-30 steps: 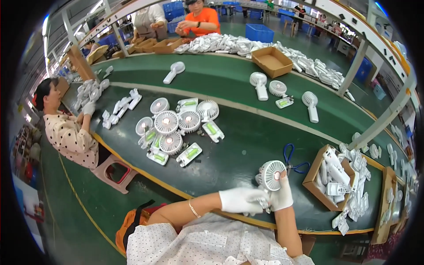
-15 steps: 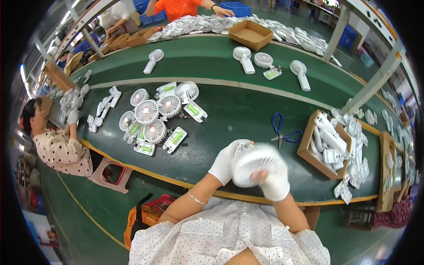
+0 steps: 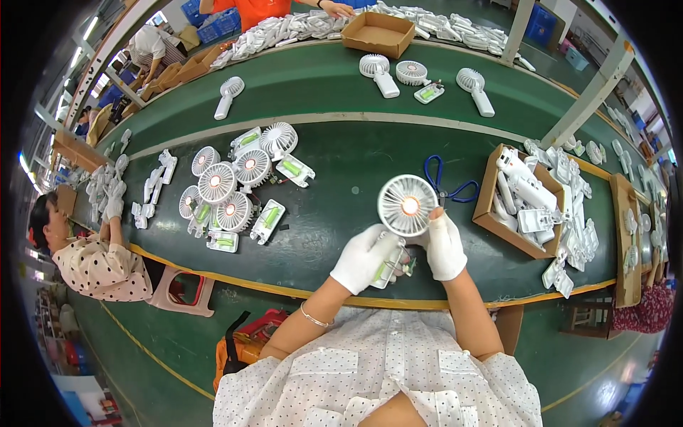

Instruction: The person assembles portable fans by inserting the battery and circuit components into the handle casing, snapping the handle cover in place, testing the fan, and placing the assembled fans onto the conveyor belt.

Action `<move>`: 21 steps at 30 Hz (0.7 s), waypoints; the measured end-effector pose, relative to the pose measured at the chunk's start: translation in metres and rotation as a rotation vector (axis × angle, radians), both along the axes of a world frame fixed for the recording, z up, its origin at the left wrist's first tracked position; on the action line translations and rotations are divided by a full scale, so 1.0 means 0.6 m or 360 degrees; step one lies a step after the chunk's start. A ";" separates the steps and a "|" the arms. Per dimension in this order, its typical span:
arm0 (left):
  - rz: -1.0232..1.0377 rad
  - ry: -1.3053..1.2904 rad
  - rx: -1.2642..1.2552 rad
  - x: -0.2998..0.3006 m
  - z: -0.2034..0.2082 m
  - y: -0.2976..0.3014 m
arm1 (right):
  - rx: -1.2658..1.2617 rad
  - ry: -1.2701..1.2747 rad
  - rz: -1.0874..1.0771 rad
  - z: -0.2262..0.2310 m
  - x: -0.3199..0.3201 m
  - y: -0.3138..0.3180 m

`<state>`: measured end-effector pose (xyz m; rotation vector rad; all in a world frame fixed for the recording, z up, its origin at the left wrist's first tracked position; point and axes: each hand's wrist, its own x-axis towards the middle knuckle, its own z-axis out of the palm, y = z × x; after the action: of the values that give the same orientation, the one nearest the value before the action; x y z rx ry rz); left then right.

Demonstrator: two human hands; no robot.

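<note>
In front of me is a white round fan head (image 3: 408, 206) with an orange centre, its grille facing up. My right hand (image 3: 446, 247), in a white glove, grips its right edge, thumb on the rim. My left hand (image 3: 365, 259), also gloved, is closed on a white handle half (image 3: 388, 269) with a green battery in it, just below the fan head. Fingers partly hide where the two parts meet. Beyond my right hand lie blue-handled scissors (image 3: 442, 186). To the left, a cluster of fan heads (image 3: 217, 183) lies among open handle halves with green batteries (image 3: 268, 221).
A cardboard box (image 3: 491, 213) full of white handle parts stands at right, with more white parts (image 3: 571, 242) beside it. Finished-looking handheld fans (image 3: 230, 97) lie on the green belt (image 3: 299, 89). A co-worker (image 3: 92, 249) sits at left; another person in orange (image 3: 263, 11) is across.
The blurred fan head has turned grille-up and moved slightly away from me. The handle half with its battery now shows in my left hand. The whole view has shifted a little.
</note>
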<state>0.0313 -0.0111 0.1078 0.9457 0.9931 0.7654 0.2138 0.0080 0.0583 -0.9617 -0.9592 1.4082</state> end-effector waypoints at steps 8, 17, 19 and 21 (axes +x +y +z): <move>0.0317 0.0038 0.0115 0.000 -0.059 0.013 | 0.1066 -0.1314 0.0067 0.057 -0.021 -0.056; 0.0035 -0.0027 -0.0335 0.018 -0.036 -0.001 | 0.1424 -0.1590 0.0190 0.059 -0.008 -0.029; 0.0050 -0.0059 -0.0312 0.019 -0.044 -0.001 | 0.1417 -0.1682 0.0268 0.064 -0.004 -0.030; 0.0007 -0.0046 -0.0336 0.019 -0.044 0.000 | 0.1433 -0.1693 0.0233 0.062 -0.001 -0.027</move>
<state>0.0427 -0.0111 0.0811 0.7486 1.0291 0.6614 0.2134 -0.0084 0.0953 -0.8913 -2.2179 0.3255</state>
